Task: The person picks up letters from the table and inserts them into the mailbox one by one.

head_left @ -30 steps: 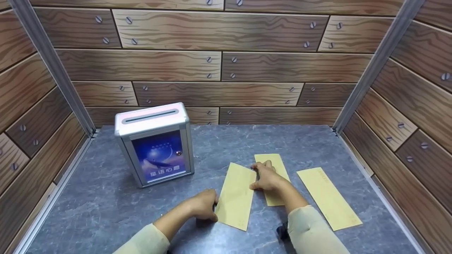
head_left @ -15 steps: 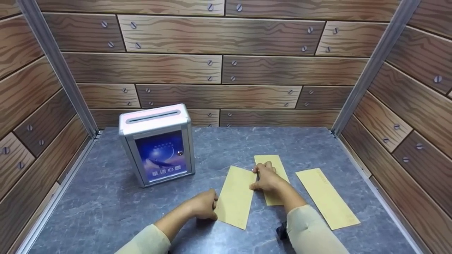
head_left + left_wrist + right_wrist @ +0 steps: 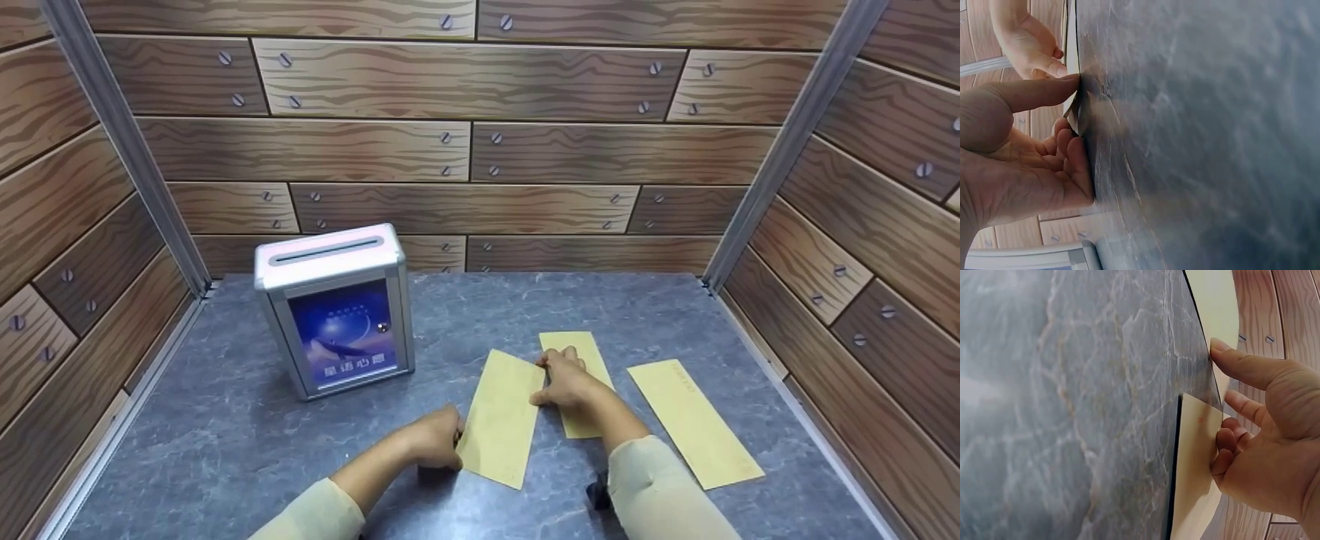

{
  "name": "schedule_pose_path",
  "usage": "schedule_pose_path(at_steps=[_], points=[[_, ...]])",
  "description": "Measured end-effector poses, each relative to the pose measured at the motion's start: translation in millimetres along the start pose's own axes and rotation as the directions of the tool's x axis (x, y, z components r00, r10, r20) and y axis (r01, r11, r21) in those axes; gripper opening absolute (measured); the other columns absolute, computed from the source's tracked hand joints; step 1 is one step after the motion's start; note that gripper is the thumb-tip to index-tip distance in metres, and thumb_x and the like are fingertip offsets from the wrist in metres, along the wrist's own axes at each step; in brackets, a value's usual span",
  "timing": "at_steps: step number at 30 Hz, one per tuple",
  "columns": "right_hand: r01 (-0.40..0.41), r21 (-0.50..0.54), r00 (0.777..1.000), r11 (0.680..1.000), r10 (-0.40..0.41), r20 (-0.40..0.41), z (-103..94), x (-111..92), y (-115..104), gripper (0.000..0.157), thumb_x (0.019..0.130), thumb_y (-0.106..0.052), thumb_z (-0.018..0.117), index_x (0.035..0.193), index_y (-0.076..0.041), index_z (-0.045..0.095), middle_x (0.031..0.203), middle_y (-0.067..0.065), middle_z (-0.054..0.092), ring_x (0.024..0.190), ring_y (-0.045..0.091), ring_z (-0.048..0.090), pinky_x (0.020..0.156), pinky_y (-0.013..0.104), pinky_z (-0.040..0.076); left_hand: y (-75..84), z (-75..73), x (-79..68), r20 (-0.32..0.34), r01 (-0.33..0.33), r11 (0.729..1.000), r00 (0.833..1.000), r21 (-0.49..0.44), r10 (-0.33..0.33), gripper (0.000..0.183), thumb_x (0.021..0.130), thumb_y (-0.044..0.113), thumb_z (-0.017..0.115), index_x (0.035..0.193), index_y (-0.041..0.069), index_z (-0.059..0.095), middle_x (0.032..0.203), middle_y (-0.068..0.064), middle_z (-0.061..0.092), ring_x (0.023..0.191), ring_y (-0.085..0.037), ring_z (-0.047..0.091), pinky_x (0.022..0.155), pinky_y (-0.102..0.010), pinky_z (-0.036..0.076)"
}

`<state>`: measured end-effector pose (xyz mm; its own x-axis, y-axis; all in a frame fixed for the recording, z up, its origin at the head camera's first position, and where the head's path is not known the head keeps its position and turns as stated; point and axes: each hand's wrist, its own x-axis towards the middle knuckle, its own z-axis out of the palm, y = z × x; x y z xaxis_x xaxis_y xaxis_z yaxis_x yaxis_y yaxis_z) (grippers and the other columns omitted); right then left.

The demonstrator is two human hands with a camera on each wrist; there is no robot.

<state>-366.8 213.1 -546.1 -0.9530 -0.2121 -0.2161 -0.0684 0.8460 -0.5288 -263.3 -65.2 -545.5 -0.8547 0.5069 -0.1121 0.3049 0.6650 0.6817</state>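
From where I stand, the grey desk [image 3: 225, 457] carries a metal box [image 3: 337, 322] with a slot, and to the right of it lies the yellow envelope [image 3: 499, 420]. I judge it very light and easy to bend; a soft pinch on its long edges should be enough, since hard squeezing may crease it. It looks plain, a narrow rectangle. The left hand [image 3: 435, 437] pinches its left edge; the right hand [image 3: 566, 379] has the thumb at the opposite edge, but whether it grips I cannot tell.
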Motion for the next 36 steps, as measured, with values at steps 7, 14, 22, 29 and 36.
schedule_pose_path(at_steps=[7, 14, 22, 29, 36], points=[[0.03, 0.014, 0.998, 0.999, -0.029, -0.047, 1.4, 0, 4, 0.068, 0.081, -0.021, 0.096, 0.137, -0.006, 0.061, 0.136, 0.02, 0.044, 0.12, 0.035, 0.045, 0.111, 0.053, 0.047, 4.5, -0.1, -4.7, 0.016, 0.05, 0.997, 0.999, -0.065, -0.049, 0.032, 0.068, -0.011, 0.078, 0.088, 0.005, 0.059, 0.081, 0.003, 0.053, 0.076, -0.014, 0.048, 0.066, -0.026, 0.041], [0.05, 0.161, 0.995, 0.986, -0.035, -0.093, -11.8, -8, 9, 0.023, 0.091, -0.014, 0.086, 0.105, -0.009, 0.068, 0.128, 0.015, 0.059, 0.115, 0.031, 0.052, 0.094, 0.041, 0.048, 4.6, 1.2, -9.3, 0.01, 0.083, 0.987, 0.997, -0.139, -0.082, 0.038, 0.073, -0.011, 0.077, 0.1, 0.007, 0.058, 0.088, -0.001, 0.06, 0.078, -0.014, 0.052, 0.067, -0.025, 0.042], [0.114, 0.542, 0.993, 0.833, -0.078, -0.09, -37.3, -17, 8, 0.008, 0.102, -0.012, 0.075, 0.104, -0.006, 0.07, 0.095, -0.003, 0.06, 0.092, 0.014, 0.054, 0.083, 0.03, 0.049, 1.5, -3.4, -12.7, -0.015, 0.071, 0.985, 0.997, -0.157, -0.074, 0.013, 0.088, 0.009, 0.073, 0.097, 0.01, 0.064, 0.09, 0.0, 0.068, 0.083, -0.013, 0.058, 0.075, -0.029, 0.05], [0.172, 0.724, 0.984, 0.668, -0.082, -0.158, -47.9, -26, -5, 0.007, 0.102, -0.012, 0.075, 0.107, -0.01, 0.07, 0.087, -0.007, 0.059, 0.086, 0.012, 0.057, 0.078, 0.025, 0.05, 6.6, -13.8, -22.7, -0.028, 0.016, 0.952, 0.999, -0.306, -0.025, 0.008, 0.099, 0.008, 0.07, 0.098, 0.005, 0.062, 0.086, 0.002, 0.058, 0.079, -0.013, 0.054, 0.068, -0.023, 0.045], [0.278, 0.845, 0.96, 0.457, -0.1, -0.262, -53.3, -39, -29, 0.004, 0.104, -0.008, 0.071, 0.107, -0.007, 0.069, 0.091, -0.001, 0.063, 0.084, 0.013, 0.063, 0.08, 0.029, 0.06, 7.4, -19.3, -26.4, -0.037, -0.036, 0.934, 0.999, -0.356, 0.025, 0.01, 0.105, 0.011, 0.066, 0.102, 0.004, 0.06, 0.091, 0.001, 0.058, 0.085, -0.014, 0.054, 0.07, -0.021, 0.046]])
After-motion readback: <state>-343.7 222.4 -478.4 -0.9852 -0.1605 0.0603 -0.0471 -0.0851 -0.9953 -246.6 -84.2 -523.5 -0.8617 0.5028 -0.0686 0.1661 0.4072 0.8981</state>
